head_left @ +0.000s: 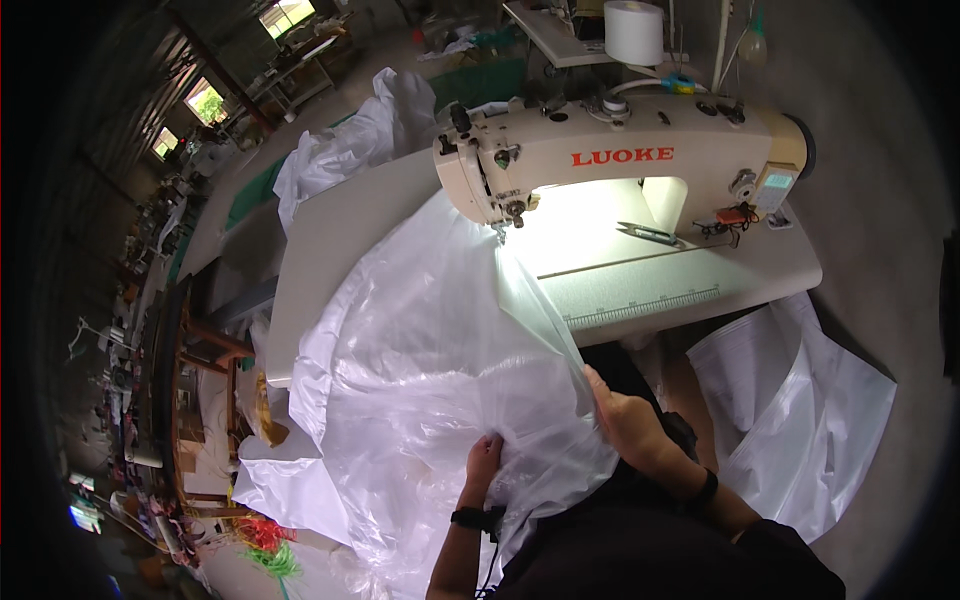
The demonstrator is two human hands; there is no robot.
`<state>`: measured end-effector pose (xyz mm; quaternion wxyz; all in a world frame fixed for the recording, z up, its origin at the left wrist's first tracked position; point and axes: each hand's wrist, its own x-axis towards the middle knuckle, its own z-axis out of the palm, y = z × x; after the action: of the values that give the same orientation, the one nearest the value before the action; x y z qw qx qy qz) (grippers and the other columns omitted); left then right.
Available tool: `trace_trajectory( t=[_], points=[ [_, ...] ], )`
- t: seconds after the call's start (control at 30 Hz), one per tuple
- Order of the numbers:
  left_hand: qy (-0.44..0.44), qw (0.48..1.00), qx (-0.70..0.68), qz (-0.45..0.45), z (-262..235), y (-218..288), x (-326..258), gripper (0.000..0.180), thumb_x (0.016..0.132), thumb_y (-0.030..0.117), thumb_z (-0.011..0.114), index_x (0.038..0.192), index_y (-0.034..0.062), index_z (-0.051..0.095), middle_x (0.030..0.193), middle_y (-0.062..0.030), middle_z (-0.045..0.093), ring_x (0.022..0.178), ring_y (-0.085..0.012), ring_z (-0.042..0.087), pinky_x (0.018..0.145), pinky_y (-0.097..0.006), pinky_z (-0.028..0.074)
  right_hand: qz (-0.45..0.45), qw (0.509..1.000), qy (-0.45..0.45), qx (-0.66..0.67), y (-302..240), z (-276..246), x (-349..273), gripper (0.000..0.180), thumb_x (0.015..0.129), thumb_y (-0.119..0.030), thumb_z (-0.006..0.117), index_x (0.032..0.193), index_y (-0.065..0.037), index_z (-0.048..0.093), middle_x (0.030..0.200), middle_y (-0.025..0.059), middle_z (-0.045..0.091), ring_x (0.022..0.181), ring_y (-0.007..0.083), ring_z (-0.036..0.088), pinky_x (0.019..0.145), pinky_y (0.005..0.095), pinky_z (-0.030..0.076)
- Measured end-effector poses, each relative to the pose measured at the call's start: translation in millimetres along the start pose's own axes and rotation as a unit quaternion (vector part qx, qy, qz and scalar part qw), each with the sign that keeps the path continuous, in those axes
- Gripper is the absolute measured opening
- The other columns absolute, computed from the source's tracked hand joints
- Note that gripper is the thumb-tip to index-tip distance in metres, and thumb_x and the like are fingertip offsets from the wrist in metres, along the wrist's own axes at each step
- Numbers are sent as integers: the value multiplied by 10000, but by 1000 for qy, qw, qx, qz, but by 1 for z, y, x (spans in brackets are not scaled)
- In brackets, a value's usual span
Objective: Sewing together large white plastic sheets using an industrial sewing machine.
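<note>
A large translucent white plastic sheet [430,360] drapes from under the needle of a cream industrial sewing machine [600,160] down over the table's front edge into my lap. My left hand [484,462] pinches a fold of the sheet near its lower edge. My right hand [625,415] grips the sheet's right edge, which runs taut up toward the needle. Both wrists wear dark bands.
The cream sewing table [330,250] carries small scissors [648,233] under the machine arm and a ruler strip along its front. A white thread cone [634,32] stands behind. More white sheets lie on the floor at right [800,400] and bunched behind the table [350,140]. Cluttered workbenches fill the left.
</note>
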<state>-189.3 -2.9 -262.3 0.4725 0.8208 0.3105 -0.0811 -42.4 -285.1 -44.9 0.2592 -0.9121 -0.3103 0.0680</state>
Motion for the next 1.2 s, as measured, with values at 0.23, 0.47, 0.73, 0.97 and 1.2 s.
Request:
trace_trajectory(
  t=[0.23, 0.47, 0.73, 0.97, 1.2],
  points=[
    [424, 884, -198, -16, -65, 33, -59, 430, 1010, 292, 492, 1246, -68, 480, 1152, -221, 551, 1052, -300, 519, 949, -393, 396, -69, 995, -69, -16, -37, 9, 7, 653, 836, -20, 536, 1441, 89, 317, 664, 148, 618, 527, 310, 629, 489, 429, 504],
    [550, 806, 18, 218, -185, 118, -112, 278, 1002, 150, 454, 1023, -114, 537, 883, -223, 587, 770, -296, 516, 765, -397, 459, -91, 989, -74, -90, -70, 21, 41, 677, 801, -77, 588, 1389, 156, 348, 603, 114, 626, 523, 266, 650, 481, 387, 514],
    [532, 807, 68, 247, -201, 172, -45, 161, 853, 36, 533, 767, -36, 417, 660, -197, 422, 589, -337, 379, 567, -409, 368, -75, 991, -31, -109, -49, 21, 127, 627, 824, -99, 569, 1363, 155, 374, 662, 157, 656, 613, 325, 668, 540, 432, 521],
    [473, 835, 179, 215, -207, 176, -6, 84, 886, 41, 606, 840, -19, 569, 739, -187, 591, 620, -353, 572, 584, -433, 443, -27, 999, 4, 22, -34, 5, 178, 561, 909, -135, 543, 1377, 119, 366, 719, 208, 661, 693, 388, 662, 638, 450, 533],
    [452, 830, 224, 236, -211, 182, -7, 85, 897, 62, 620, 915, -13, 583, 822, -189, 635, 693, -350, 629, 609, -419, 491, 123, 743, -93, 651, -38, 63, 56, 473, 943, -204, 669, 1320, 15, 484, 1024, 41, 653, 893, 111, 619, 757, 273, 522]
  ],
)
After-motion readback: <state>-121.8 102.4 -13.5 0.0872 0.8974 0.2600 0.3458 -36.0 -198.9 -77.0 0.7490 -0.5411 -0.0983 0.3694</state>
